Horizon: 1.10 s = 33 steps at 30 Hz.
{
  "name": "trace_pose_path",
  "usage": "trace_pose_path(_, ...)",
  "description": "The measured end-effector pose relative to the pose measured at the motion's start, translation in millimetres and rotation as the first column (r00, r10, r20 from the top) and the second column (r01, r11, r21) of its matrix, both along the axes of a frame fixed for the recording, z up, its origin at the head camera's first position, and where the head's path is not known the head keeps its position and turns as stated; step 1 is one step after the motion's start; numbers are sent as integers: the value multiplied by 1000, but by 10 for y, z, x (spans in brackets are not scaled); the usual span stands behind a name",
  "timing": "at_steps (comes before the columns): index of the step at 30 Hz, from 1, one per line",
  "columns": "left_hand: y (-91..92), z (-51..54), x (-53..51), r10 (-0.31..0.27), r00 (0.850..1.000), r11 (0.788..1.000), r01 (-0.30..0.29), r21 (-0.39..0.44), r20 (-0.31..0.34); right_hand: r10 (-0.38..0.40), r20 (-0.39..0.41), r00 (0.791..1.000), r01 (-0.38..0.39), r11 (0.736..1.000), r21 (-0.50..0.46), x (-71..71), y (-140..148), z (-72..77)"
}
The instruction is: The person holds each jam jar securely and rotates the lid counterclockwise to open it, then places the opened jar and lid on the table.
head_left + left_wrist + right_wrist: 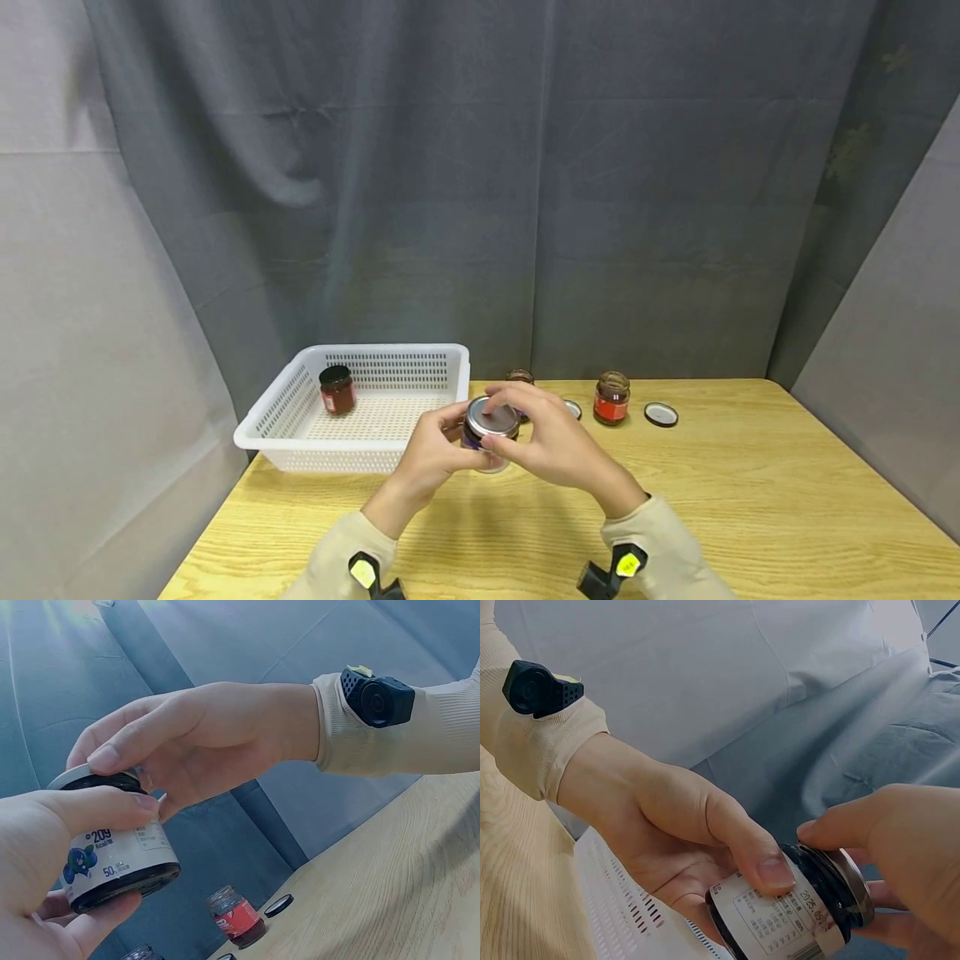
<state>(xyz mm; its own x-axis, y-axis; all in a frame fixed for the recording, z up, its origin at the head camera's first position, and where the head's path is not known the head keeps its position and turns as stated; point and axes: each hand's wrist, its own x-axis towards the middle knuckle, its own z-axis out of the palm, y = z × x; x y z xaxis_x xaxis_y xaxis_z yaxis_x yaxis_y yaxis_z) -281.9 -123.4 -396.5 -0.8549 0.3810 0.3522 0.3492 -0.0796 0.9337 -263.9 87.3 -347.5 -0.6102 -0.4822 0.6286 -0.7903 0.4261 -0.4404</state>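
A jar with a white label and blueberry picture (120, 859) is held above the table in both hands. My left hand (430, 454) grips its body, thumb across the label (769, 919). My right hand (558, 437) has its fingers and thumb curled round the silver lid (492, 417); in the right wrist view the lid (855, 889) sits at the jar's mouth. Whether the lid is loose I cannot tell.
A white basket (330, 445) at the left holds a dark-lidded red jar (337, 392). Behind my right hand stand a lidless jar (520, 377) and a red-labelled lidless jar (611, 400). Lids (661, 415) (573, 409) lie beside them.
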Motion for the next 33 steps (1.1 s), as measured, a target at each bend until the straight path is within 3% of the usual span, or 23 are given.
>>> trace_pose_path(17,-6,-9,-4,0,1000,1000,0,-11,-13,2,54,999,-4,999,43,24,-2,27)
trace_pose_path(24,-3,-5,-7,-5,1000,1000,4,-20,-21,54,94,994,-55,998,8,19,-9,11)
trace_pose_path(33,8,-33,-7,-29,1000,999,29,-19,-11,17,-5,1000,-18,999,-44,-21,-82,-52)
